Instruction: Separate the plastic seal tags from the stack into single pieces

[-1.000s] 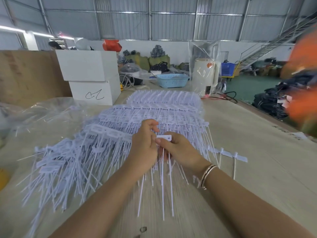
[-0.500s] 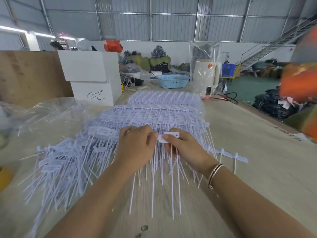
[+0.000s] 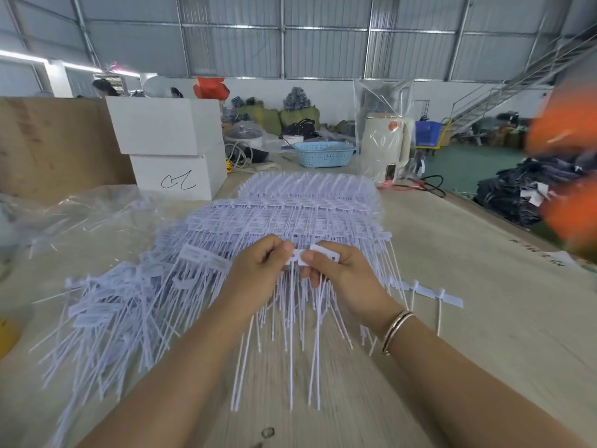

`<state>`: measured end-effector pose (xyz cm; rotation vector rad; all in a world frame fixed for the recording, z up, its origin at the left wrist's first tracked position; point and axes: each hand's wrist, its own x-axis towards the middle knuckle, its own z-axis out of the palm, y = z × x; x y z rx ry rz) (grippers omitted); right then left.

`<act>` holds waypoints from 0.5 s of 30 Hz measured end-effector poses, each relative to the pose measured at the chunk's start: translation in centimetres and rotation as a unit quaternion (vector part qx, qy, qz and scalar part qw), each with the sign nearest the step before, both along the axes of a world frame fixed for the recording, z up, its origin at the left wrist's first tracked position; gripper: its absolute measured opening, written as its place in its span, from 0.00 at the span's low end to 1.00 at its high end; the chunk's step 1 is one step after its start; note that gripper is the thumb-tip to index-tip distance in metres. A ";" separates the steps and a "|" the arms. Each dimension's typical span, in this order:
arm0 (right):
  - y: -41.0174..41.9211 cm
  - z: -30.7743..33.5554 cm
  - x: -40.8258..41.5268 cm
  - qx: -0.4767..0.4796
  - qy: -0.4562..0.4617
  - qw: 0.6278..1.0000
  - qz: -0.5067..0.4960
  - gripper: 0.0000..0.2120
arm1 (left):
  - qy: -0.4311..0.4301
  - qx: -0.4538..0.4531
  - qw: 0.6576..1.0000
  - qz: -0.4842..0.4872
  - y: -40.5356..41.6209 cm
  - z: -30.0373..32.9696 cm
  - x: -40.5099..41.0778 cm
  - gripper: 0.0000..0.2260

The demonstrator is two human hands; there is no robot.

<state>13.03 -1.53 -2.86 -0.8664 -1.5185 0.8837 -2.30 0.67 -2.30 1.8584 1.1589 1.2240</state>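
A big stack of joined white plastic seal tags (image 3: 303,208) lies across the middle of the wooden table (image 3: 484,318), its thin tails pointing toward me. My left hand (image 3: 258,279) pinches the head of a strip of tags (image 3: 292,257) just above the stack's near edge. My right hand (image 3: 345,279) pinches the neighbouring tag head (image 3: 323,255), thumb on top, right beside the left thumb. Long tails hang down below both hands. A loose heap of tags (image 3: 106,312) spreads on the left. A short joined row of tags (image 3: 433,294) lies to the right.
Clear plastic bagging (image 3: 74,218) lies at the left. Two white boxes (image 3: 168,147) stand at the back left, a blue basket (image 3: 323,153) and a bagged cream appliance (image 3: 384,147) behind the stack. A blurred orange shape (image 3: 568,176) fills the right edge.
Both hands have risen slightly and moved a little away from me over the stack. The tag head between the thumbs now shows two parts side by side.
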 end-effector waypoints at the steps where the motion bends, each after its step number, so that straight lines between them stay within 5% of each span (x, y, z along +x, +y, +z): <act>1: 0.0 -0.1 -0.1 0.011 0.014 1.000 -0.004 0.13 | -0.027 -0.014 1.000 0.000 -0.1 0.0 0.1 0.15; 4: 0.3 0.0 0.2 0.035 0.071 0.997 -0.025 0.12 | -0.097 -0.053 0.994 0.022 0.0 0.2 -0.2 0.17; 6: 0.4 0.2 1.0 0.039 0.090 0.995 -0.029 0.12 | -0.061 -0.008 0.998 0.026 0.0 0.2 -0.6 0.17; 12: 0.2 -0.2 1.4 -0.014 -0.066 0.998 0.016 0.15 | 0.121 0.110 0.987 -0.004 0.2 -0.6 0.1 0.13; 15: 0.4 -0.6 0.5 -0.031 -0.085 0.996 -0.006 0.09 | 0.113 0.091 0.989 -0.013 0.3 -1.0 0.4 0.14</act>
